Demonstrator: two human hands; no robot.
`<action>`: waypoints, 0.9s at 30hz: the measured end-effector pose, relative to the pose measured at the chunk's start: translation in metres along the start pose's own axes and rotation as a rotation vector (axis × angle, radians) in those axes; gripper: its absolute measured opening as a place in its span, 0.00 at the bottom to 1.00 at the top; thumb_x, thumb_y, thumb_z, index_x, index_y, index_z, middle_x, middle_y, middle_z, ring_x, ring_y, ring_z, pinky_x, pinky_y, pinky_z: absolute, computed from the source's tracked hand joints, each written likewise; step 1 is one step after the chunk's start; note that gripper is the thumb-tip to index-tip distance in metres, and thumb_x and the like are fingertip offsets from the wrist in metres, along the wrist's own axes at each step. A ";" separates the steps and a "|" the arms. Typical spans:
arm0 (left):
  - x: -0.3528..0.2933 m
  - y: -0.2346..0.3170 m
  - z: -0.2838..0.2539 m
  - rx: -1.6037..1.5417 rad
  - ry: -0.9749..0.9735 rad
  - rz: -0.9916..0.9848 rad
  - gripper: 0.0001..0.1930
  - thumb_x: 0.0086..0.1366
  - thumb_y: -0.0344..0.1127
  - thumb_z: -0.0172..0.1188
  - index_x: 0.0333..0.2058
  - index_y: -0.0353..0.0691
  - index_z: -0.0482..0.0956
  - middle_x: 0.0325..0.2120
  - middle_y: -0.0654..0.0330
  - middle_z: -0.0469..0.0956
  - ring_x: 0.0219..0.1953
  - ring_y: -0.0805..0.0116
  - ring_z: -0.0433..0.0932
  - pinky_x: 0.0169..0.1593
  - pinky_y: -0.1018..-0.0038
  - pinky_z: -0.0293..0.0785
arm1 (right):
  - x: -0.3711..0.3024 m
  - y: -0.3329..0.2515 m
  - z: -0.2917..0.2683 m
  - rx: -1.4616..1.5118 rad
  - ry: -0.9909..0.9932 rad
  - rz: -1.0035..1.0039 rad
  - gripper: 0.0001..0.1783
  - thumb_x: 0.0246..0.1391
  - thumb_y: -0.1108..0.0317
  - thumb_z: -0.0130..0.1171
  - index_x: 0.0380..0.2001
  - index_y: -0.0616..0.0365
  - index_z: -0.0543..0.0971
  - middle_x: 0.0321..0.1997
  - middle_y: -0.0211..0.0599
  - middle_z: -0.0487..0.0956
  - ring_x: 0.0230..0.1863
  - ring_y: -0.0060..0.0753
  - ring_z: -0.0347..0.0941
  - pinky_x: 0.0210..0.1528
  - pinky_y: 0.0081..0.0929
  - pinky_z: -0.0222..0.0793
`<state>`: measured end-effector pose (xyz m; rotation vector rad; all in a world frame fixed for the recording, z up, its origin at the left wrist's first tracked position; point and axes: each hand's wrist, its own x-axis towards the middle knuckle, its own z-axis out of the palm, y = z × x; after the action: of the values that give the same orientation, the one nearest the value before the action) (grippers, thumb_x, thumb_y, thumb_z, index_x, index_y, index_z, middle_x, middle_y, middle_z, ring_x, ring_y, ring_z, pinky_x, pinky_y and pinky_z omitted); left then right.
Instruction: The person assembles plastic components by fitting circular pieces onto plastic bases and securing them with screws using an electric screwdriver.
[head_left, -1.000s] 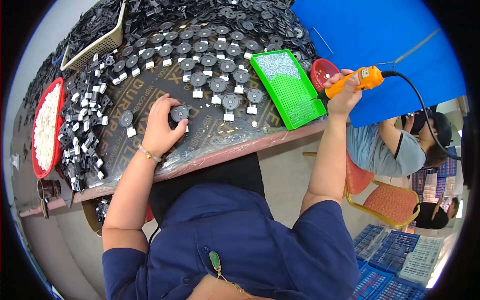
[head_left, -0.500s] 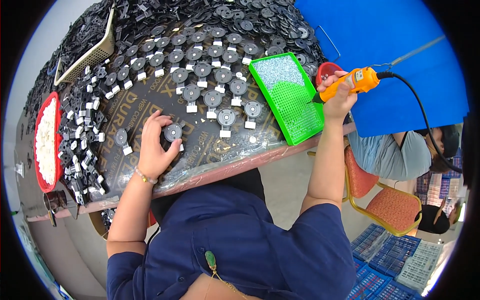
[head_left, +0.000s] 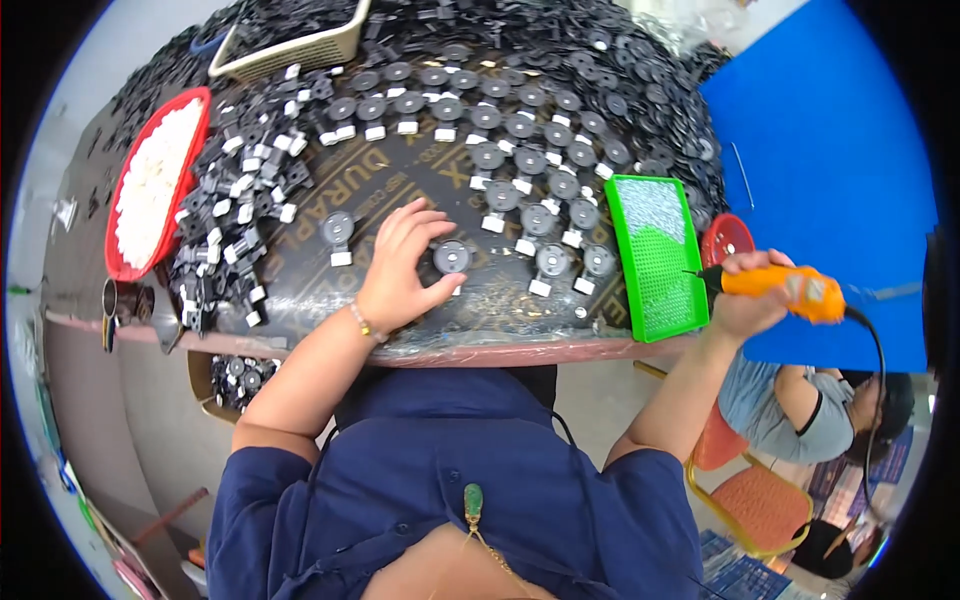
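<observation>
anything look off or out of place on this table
A small pale round piece lies by itself near the table edge, apart from the black discs, so it looks stray. The clear film along that edge looks wrinkled. No damage is plain to see.

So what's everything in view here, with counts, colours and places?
Table: one, dark, centre
Disc units: many, black and white, centre
Loose discs: many, black, far right
Small parts: many, black, white, left
Basket: one, beige, far left
Tray: one, red, left
Pieces: many, white, in tray
Grid tray: one, green, right
Bits: many, silvery, in grid tray
Bowl: one, red, beside grid tray
Panel: one, blue, right
Screwdriver: one, orange, right
Box: one, brown, under table
Chair: one, red, lower right
Crates: several, blue, lower right
Other people: two visible, grey and black tops, lower right
Pendant: one, green, chest
Left hand: one, bare, around a disc unit
Right hand: one, bare, gripping screwdriver
</observation>
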<state>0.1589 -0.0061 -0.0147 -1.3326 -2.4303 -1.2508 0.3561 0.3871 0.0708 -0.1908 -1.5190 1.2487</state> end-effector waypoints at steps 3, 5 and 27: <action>0.001 0.000 0.000 0.008 0.032 0.053 0.28 0.51 0.42 0.74 0.51 0.44 0.80 0.54 0.56 0.76 0.66 0.47 0.66 0.70 0.49 0.57 | -0.025 -0.033 0.062 0.281 -0.143 0.012 0.41 0.55 0.27 0.59 0.51 0.56 0.72 0.31 0.37 0.76 0.27 0.33 0.74 0.29 0.30 0.73; 0.000 0.002 -0.001 -0.002 0.056 0.048 0.23 0.52 0.41 0.74 0.47 0.46 0.82 0.52 0.59 0.77 0.66 0.49 0.67 0.69 0.49 0.57 | -0.057 -0.041 0.115 0.624 -0.352 0.128 0.43 0.53 0.24 0.59 0.52 0.53 0.71 0.32 0.38 0.77 0.28 0.34 0.76 0.30 0.32 0.75; -0.002 0.001 -0.010 0.005 0.068 0.104 0.12 0.48 0.34 0.76 0.33 0.54 0.87 0.42 0.71 0.79 0.64 0.56 0.70 0.66 0.52 0.59 | -0.112 -0.013 0.225 0.830 -0.555 0.258 0.47 0.52 0.20 0.53 0.51 0.54 0.68 0.31 0.37 0.76 0.24 0.33 0.75 0.28 0.31 0.76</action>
<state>0.1582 -0.0137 -0.0084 -1.3724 -2.2858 -1.2426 0.2272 0.1723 0.0476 0.5628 -1.3037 2.1584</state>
